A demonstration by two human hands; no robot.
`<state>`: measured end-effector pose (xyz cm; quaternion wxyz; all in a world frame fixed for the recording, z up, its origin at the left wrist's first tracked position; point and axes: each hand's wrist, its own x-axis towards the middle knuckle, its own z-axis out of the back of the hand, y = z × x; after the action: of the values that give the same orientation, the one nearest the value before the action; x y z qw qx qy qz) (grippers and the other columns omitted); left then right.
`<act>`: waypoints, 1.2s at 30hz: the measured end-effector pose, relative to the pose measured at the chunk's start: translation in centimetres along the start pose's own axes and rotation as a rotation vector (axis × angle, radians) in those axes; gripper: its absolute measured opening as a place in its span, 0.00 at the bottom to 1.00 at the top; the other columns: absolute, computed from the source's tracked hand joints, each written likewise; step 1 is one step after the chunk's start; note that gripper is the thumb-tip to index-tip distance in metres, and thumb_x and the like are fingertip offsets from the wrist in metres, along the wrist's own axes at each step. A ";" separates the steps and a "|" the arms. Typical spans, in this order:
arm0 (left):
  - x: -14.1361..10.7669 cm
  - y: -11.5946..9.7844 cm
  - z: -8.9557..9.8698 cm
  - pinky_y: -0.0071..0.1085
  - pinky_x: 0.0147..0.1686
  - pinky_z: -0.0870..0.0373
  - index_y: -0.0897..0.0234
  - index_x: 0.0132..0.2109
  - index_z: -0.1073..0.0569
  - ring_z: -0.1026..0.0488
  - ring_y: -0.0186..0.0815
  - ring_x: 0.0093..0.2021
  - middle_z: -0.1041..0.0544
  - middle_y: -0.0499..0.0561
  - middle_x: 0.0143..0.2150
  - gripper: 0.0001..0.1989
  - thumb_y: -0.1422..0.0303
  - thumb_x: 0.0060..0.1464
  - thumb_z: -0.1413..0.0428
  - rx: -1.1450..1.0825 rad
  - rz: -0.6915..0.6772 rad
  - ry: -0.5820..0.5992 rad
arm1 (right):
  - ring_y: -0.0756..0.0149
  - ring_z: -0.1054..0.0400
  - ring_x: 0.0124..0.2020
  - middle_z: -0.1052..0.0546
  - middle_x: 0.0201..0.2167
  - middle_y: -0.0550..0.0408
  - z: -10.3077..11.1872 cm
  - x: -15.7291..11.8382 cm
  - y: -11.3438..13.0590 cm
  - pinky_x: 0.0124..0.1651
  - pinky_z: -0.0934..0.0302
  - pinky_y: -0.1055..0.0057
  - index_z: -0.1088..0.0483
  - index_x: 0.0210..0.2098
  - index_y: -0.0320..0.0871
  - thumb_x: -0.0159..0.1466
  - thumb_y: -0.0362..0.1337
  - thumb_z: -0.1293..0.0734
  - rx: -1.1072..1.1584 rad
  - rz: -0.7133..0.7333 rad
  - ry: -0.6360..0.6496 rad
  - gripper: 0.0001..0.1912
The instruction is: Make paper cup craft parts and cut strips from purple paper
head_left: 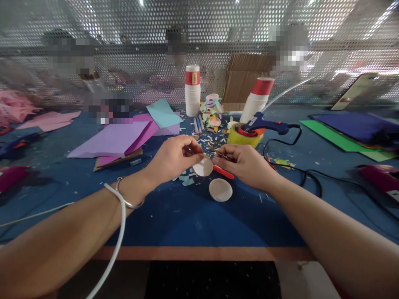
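Observation:
My left hand (177,160) pinches the upper edge of a small round white paper disc (203,167), holding it tilted above the table. Close to the disc's right side, my right hand (246,162) has its thumb and fingers pressed together. What it grips, if anything, is too small to make out. A second white disc (220,190) lies flat on the blue table just below both hands. Between the hands, a red-orange stick-like tool (223,172) rests on the tabletop. Pale blue paper scraps (187,180) are scattered by my left fingers.
A blue hot glue gun (268,123) sits on a yellow tape roll (241,139), its black cord (291,167) trailing right. Stacked paper cups (193,93) stand behind. Purple sheets (109,139) lie left, dark blue and green sheets (330,135) right. A white cable (116,238) crosses my left forearm.

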<state>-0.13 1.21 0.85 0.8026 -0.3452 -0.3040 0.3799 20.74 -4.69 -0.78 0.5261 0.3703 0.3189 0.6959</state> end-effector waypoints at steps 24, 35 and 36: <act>0.2 1.2 -1.9 0.28 0.34 0.30 0.61 0.49 0.29 0.30 0.30 0.32 0.30 0.43 0.31 0.18 0.75 0.51 0.37 -0.050 -0.305 -0.318 | 0.69 0.40 0.25 0.30 0.23 0.58 0.7 0.3 -0.2 0.31 0.48 0.70 0.30 0.31 0.42 0.62 0.41 0.32 -0.221 0.081 -0.250 0.08; 1.0 -0.1 -0.8 0.27 0.28 0.36 0.63 0.34 0.26 0.29 0.32 0.34 0.24 0.49 0.35 0.05 0.71 0.51 0.37 -0.566 0.147 -0.467 | 0.67 0.36 0.27 0.25 0.26 0.56 0.6 0.5 -0.1 0.29 0.50 0.70 0.33 0.26 0.44 0.58 0.36 0.32 -0.603 -0.098 0.116 0.06; 1.0 -0.2 -0.8 0.27 0.28 0.36 0.63 0.34 0.26 0.28 0.33 0.34 0.23 0.49 0.35 0.05 0.72 0.51 0.37 -0.594 0.162 -0.458 | 0.67 0.36 0.27 0.26 0.26 0.56 0.6 0.5 -0.1 0.28 0.51 0.70 0.33 0.26 0.44 0.58 0.35 0.33 -0.623 -0.097 0.101 0.06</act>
<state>1.05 1.65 0.72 0.5464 -0.4918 -0.5440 0.4046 21.21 -4.18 -0.45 0.6301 0.1407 0.1336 0.7519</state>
